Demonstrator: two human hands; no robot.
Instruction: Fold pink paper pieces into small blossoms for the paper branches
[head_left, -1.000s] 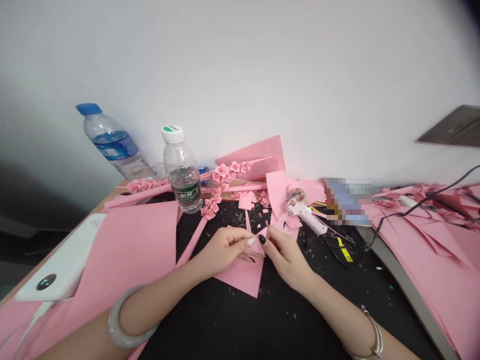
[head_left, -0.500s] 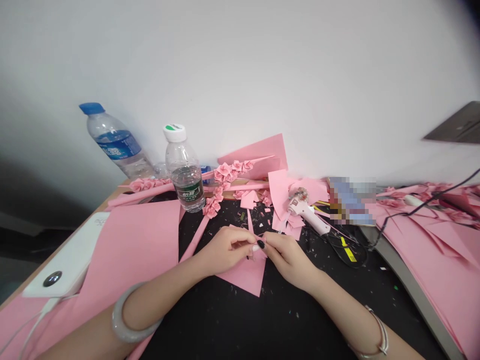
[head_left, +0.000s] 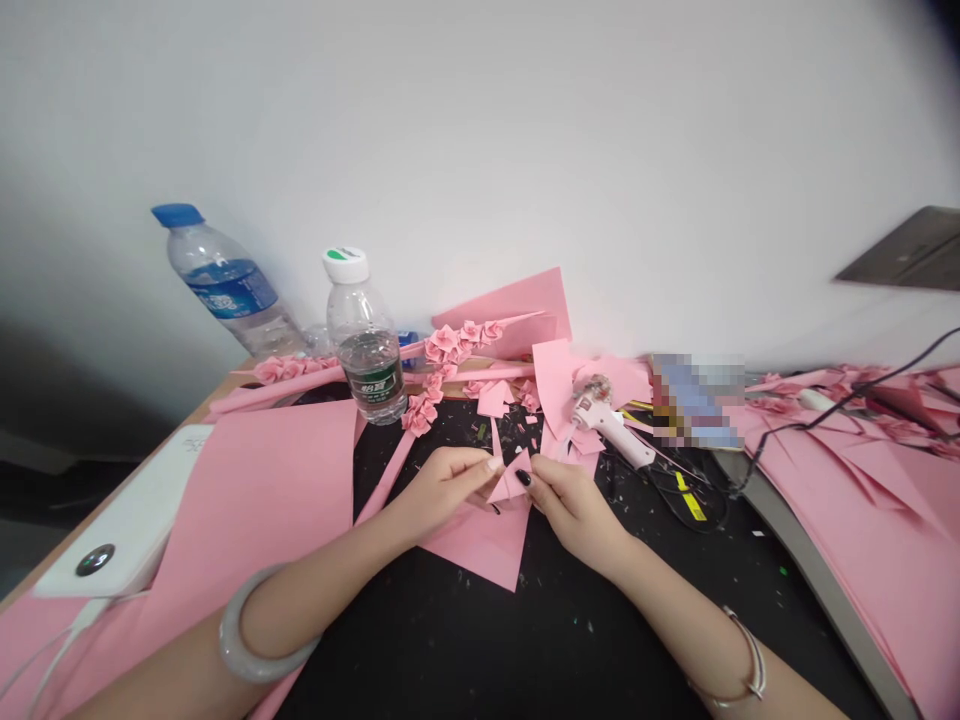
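Between my two hands is a small folded piece of pink paper [head_left: 511,482], roughly triangular, with a crease across it. My left hand [head_left: 450,487] pinches its left side, thumb on top. On its right side, my right hand [head_left: 574,505] grips it between thumb and fingers, a dark thumbnail against the paper. Under the hands lies a pink paper sheet [head_left: 487,550] on the black mat [head_left: 450,650]. Just beyond stands a cut pink paper piece with a narrow stem [head_left: 495,400]. A glue gun [head_left: 611,425] lies to the right of it.
Two plastic bottles, one blue-capped [head_left: 232,290] and one white-capped [head_left: 367,360], stand at the back left. Pink paper flower stems [head_left: 424,405] lie behind the hands. A white power bank [head_left: 124,520] is at left, stacked pink paper [head_left: 885,510] at right. A black cable [head_left: 765,450] crosses there.
The folded paper has turned so its triangular face now shows. My left thumb has shifted up and left, away from the right thumb. The view has moved slightly.
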